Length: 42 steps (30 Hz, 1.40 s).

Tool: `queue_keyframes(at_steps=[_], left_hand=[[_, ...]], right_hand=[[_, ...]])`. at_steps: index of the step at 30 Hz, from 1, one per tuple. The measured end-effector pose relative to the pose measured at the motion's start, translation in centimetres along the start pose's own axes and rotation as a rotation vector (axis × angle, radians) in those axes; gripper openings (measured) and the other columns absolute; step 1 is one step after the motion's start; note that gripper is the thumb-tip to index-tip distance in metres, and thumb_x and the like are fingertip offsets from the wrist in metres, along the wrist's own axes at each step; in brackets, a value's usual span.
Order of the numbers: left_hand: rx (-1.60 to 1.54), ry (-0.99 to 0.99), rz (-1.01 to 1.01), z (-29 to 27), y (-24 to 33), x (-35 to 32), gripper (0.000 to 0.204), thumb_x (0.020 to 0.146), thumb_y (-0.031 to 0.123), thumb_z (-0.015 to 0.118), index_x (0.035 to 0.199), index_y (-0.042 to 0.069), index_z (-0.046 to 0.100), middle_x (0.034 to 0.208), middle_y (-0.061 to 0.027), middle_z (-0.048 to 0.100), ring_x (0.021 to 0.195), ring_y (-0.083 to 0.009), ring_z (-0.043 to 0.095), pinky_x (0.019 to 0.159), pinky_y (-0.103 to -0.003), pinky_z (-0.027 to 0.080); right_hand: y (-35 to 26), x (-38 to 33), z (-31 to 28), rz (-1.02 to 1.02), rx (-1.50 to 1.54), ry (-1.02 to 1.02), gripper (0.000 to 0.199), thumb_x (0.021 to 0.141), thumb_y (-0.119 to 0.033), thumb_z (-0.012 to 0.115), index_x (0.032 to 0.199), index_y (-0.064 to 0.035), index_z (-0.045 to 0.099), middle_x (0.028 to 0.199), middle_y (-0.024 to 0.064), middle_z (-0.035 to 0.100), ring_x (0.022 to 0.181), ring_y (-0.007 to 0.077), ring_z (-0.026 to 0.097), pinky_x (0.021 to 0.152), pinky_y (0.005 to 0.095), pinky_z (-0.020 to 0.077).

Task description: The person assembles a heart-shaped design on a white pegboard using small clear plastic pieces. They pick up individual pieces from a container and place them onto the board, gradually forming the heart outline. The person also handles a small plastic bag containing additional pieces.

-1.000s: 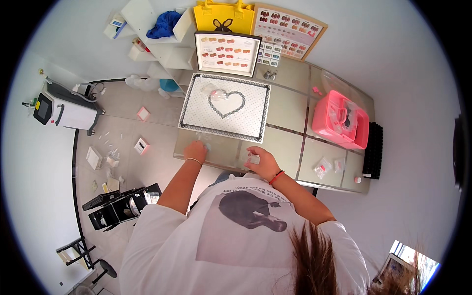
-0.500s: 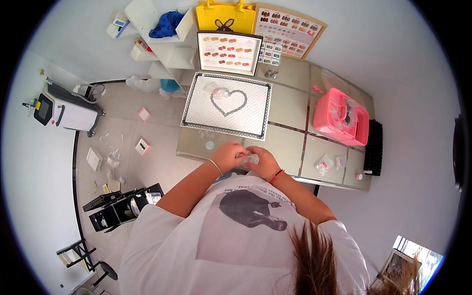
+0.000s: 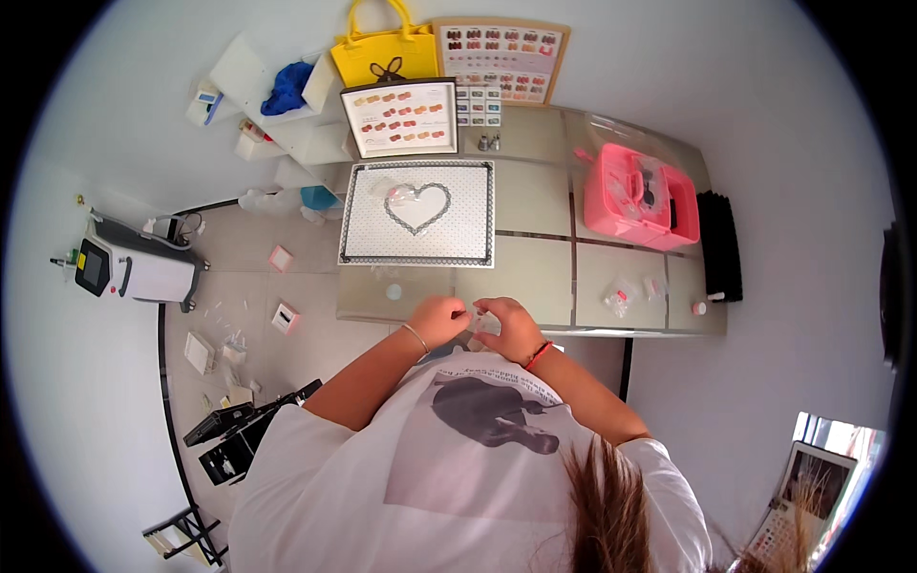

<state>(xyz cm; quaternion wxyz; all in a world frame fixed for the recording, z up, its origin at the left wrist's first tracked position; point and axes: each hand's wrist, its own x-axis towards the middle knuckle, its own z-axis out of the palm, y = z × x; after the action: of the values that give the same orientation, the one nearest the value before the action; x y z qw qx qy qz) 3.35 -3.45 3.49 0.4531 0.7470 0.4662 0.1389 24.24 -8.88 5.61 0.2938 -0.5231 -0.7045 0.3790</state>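
Observation:
Close to my shirt, at the table's front edge, my right hand (image 3: 514,330) has its thumb and fingers curled round a small clear plastic packet (image 3: 484,323). My left hand (image 3: 438,322) is beside it on the left, closed, with thumb and fingertips pinched near the packet. Whatever lies in that pinch is too small to make out. Beyond my hands, a white dotted mat (image 3: 368,244) with a dark lace border and a heart outline lies on the table. On the mat rests a crumpled clear packet (image 3: 399,195).
A pink case (image 3: 611,220) stands on the right of the table (image 3: 530,277), with clear bags (image 3: 620,298) and a small white jar (image 3: 699,308) nearer me. A framed colour chart (image 3: 406,119) and yellow bag (image 3: 382,62) stand behind the mat. Scattered boxes (image 3: 285,318) lie on the floor.
The whole view has shifted a little. My hands have drawn slightly apart, the left fingertips coming away from the packet, which stays in my right hand.

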Motion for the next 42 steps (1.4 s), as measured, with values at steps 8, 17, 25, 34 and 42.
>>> queue_keyframes(at_steps=[8,17,25,34,42], left_hand=[[-0.158,-0.209,-0.136,3.7,3.4,-2.2,0.031,0.093,0.024,0.069,0.076,-0.001,0.064,0.060,-0.0090,0.057,0.055,-0.0152,0.050,0.054,-0.035,0.042],[-0.124,-0.290,-0.184,5.0,4.5,-6.7,0.030,0.098,0.023,0.065,0.078,0.001,0.063,0.062,-0.0013,0.058,0.057,-0.0092,0.053,0.053,-0.029,0.042],[-0.386,-0.220,-0.300,4.3,0.8,-9.5,0.035,0.105,0.030,0.054,0.087,0.002,0.065,0.073,-0.0012,0.061,0.063,-0.0091,0.057,0.061,-0.026,0.051],[0.269,0.256,-0.241,-3.9,-15.8,-6.1,0.019,0.088,0.024,0.071,0.096,0.007,0.070,0.088,-0.0146,0.073,0.079,-0.0353,0.069,0.074,-0.042,0.055],[0.474,0.154,-0.145,-12.4,-20.4,0.5,0.024,0.086,0.016,0.072,0.110,0.013,0.069,0.111,-0.0123,0.068,0.102,-0.0335,0.066,0.087,-0.044,0.054]], right_hand=[[1.0,-7.2,0.8,0.032,0.086,0.152,0.061,0.068,-0.018,0.087,0.122,-0.0047,0.062,0.109,0.0160,0.069,0.105,0.0360,0.065,0.094,0.0436,0.0521],[-0.6,-11.6,2.4,0.047,0.169,0.166,0.066,0.065,-0.019,0.091,0.122,-0.0030,0.062,0.109,0.0162,0.069,0.103,0.0357,0.066,0.091,0.0425,0.0530],[-0.8,-11.7,4.5,0.045,0.157,0.347,0.050,0.069,-0.014,0.088,0.112,-0.0039,0.065,0.102,0.0132,0.069,0.097,0.0331,0.067,0.088,0.0397,0.0531],[-2.4,-6.0,4.9,0.103,0.020,0.521,0.052,0.071,-0.013,0.086,0.117,-0.0040,0.063,0.116,0.0139,0.067,0.112,0.0342,0.062,0.095,0.0417,0.0508],[-4.7,2.1,10.6,0.247,0.065,0.462,0.057,0.069,-0.015,0.087,0.120,-0.0076,0.063,0.122,0.0159,0.065,0.119,0.0378,0.057,0.102,0.0431,0.0475]])
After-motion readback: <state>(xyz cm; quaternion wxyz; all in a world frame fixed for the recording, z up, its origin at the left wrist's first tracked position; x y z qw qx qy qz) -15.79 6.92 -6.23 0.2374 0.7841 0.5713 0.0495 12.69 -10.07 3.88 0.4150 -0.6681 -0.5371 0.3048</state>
